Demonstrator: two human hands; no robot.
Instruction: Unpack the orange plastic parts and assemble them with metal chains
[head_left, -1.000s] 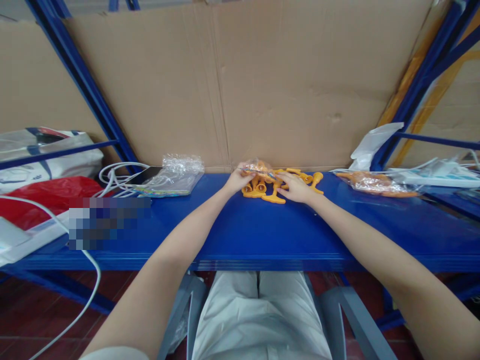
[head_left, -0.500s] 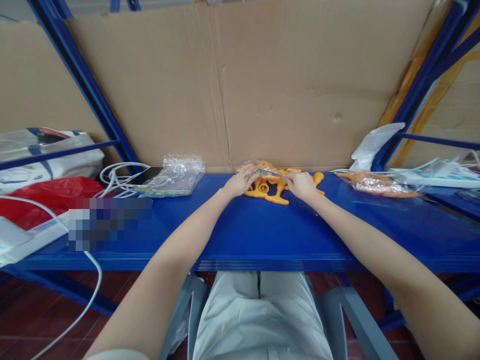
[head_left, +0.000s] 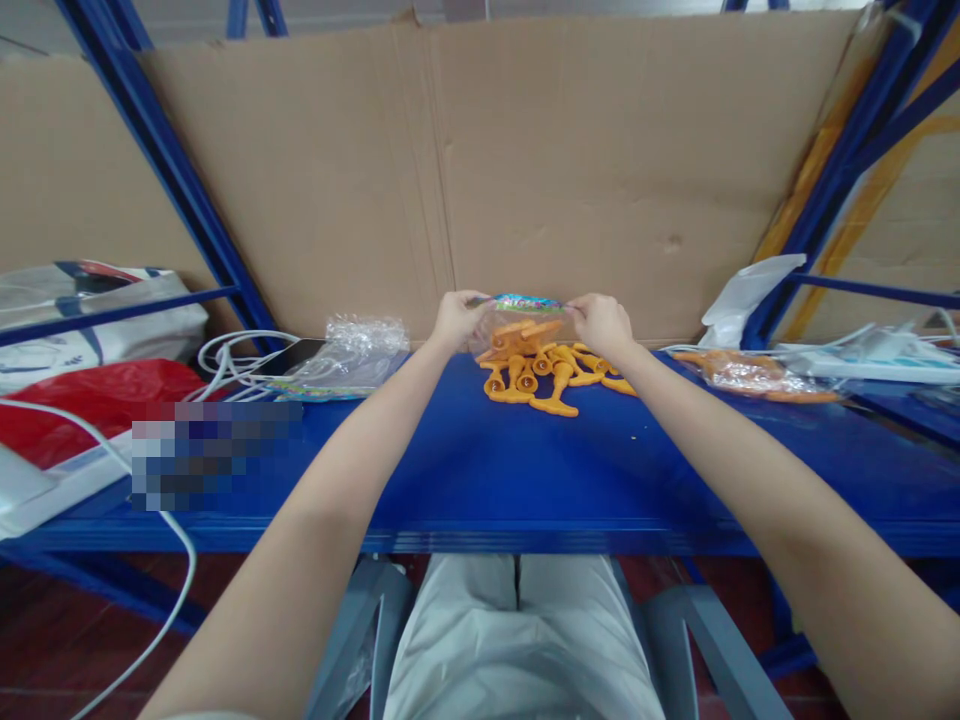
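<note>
My left hand (head_left: 454,318) and my right hand (head_left: 604,323) each pinch one top corner of a small clear plastic bag (head_left: 523,322) with a coloured top strip. The bag hangs upright between them, lifted off the blue shelf (head_left: 525,470), and holds a few orange plastic pieces. Below and in front of the bag lies a loose pile of orange plastic toy pieces (head_left: 547,380) on the shelf. Both hands are closed on the bag's edge.
A stack of clear bags (head_left: 352,352), a phone (head_left: 294,352) and white cables (head_left: 232,355) lie at the left. A red bag (head_left: 67,400) sits further left. A filled bag of orange pieces (head_left: 750,372) lies at the right. A cardboard wall (head_left: 525,170) stands behind.
Both hands have lifted the small bag up from the pile, from lying flat to hanging upright at the back. The camera view has tilted slightly.
</note>
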